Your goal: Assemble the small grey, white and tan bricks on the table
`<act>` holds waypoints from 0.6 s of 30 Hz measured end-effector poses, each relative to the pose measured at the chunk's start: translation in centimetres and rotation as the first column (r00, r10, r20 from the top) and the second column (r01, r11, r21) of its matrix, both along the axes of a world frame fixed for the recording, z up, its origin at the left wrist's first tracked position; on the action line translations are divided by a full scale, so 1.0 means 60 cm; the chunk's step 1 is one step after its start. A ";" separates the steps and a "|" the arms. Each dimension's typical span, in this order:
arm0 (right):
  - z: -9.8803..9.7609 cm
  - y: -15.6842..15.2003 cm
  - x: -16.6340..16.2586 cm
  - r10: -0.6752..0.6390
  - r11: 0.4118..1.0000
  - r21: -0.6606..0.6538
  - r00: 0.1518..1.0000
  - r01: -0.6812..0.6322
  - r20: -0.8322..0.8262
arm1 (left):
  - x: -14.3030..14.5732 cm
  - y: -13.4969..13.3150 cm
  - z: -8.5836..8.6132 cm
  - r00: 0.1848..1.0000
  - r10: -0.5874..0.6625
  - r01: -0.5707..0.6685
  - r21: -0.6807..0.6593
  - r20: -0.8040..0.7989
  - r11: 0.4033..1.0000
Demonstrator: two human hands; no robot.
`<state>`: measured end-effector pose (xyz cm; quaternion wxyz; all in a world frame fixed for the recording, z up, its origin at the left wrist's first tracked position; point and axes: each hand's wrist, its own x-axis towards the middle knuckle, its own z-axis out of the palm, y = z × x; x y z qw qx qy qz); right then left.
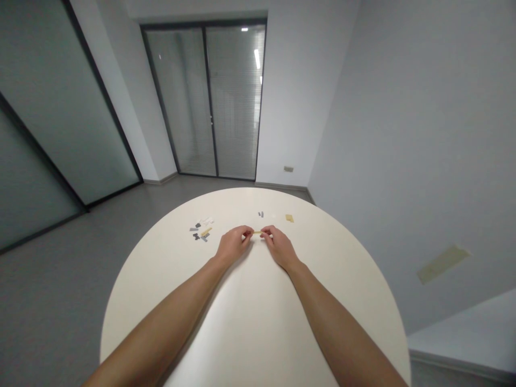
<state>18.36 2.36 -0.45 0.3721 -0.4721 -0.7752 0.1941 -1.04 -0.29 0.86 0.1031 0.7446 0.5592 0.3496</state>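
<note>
Seen from the frame's centre, at seven o'clock, a bare left forearm (161,320); at five o'clock, a bare right forearm (336,322). Both smooth, slender and tapering to narrow wrists. Beyond them, a slim left hand (233,243) and a slim right hand (280,247), with fine, tapered fingers; nails too small to make out.

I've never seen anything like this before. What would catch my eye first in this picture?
Two bare arms reach across a round white table, and the left hand and right hand pinch a thin tan strip between them near the table's middle. To the left of the hands lies a small scatter of grey, white and tan pieces. Far behind the table stands a glass door with blinds.
</note>
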 end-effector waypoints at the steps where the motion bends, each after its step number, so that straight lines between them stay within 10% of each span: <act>1: 0.001 0.000 0.000 -0.004 1.000 0.000 1.000 0.004 0.003 | 0.000 0.000 0.000 1.000 0.004 -0.004 -0.001 -0.002 1.000; 18: 0.010 -0.005 -0.002 0.010 1.000 -0.021 0.999 -0.010 0.039 | 0.003 -0.001 0.006 1.000 0.007 -0.007 -0.006 -0.013 1.000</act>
